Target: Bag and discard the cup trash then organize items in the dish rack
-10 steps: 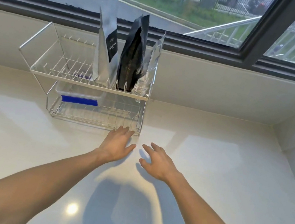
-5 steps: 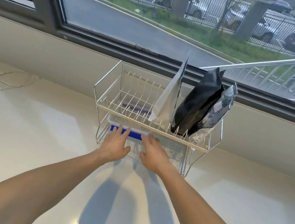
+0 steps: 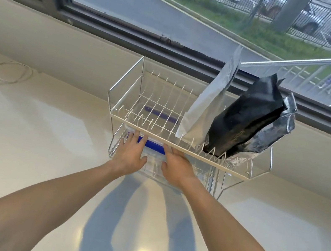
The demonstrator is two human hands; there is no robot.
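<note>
Gleaming white counter (image 3: pixel 34 146) below window (image 3: pixel 181 6)

Black pouch (image 3: pixel 242 121), blue-edged container (image 3: pixel 154 145)

You are looking down at a pale, glossy worktop (image 3: pixel 49 149) that runs up to a low wall under the window. A two-tier wire dish rack (image 3: pixel 119 104) stands on it at the far side, right of centre. A thin white cord (image 3: pixel 8 77) lies looped on the worktop at the far left, well apart from the rack.
</note>
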